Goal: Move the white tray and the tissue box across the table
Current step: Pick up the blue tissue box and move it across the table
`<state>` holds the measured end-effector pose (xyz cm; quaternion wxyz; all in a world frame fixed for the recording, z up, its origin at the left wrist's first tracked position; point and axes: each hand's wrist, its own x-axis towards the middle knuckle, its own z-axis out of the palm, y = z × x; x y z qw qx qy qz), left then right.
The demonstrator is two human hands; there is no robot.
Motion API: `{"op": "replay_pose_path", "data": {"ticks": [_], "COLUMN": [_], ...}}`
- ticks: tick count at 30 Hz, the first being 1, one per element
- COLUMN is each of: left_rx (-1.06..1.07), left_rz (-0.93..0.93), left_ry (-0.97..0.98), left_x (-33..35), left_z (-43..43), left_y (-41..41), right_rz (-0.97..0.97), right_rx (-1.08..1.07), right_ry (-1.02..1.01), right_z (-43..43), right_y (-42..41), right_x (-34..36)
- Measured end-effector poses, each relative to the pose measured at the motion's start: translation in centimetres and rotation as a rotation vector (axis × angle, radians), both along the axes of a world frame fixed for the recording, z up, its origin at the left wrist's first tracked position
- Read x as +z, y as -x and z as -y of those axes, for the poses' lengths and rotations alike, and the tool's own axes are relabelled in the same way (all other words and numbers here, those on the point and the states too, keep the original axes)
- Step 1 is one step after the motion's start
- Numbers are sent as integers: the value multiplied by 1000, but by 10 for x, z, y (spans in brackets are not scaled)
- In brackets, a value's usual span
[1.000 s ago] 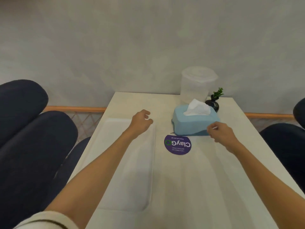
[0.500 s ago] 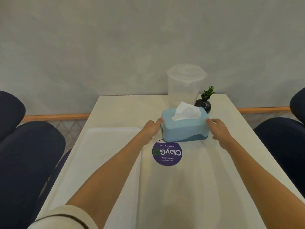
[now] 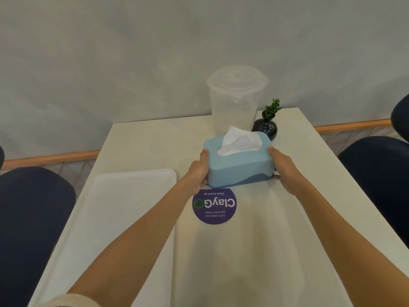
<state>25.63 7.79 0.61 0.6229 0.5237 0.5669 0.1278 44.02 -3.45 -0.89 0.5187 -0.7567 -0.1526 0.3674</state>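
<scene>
Two hands are clamping the tissue box (image 3: 240, 165) at frame centre | long axis is running left-right | left hand (image 3: 197, 171), right hand (image 3: 282, 168) fingers pressing its short ends | white tray (image 3: 106, 218) is lying lower left on tabletop (image 3: 254, 251)

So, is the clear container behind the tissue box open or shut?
Shut. The clear container stands upright with its translucent lid seated across the whole top, behind the tissue box.

Plain grey wall (image 3: 155, 52); cream table (image 3: 254, 251) against it; dark blue chairs (image 3: 33, 218) both sides; orange skirting (image 3: 51, 157).
</scene>
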Motion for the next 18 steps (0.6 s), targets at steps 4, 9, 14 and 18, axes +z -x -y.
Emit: {"op": "replay_pose_path", "data": {"ticks": [4, 9, 14, 18], "left_rx": [-17, -13, 49, 165], "left_rz": [-40, 2, 35, 98], "left_ry": [-15, -17, -120, -126], "left_x": [0, 7, 32, 52], "left_z": [2, 1, -18, -49], "left_y": [1, 15, 49, 85], "right_rz": [27, 14, 40, 52], "right_rx": [2, -5, 79, 172], "right_ry": [-23, -98, -217, -281], "right_z": [5, 11, -2, -34], "right_y": [11, 28, 61, 97], "right_x": [-3, 4, 19, 33]}}
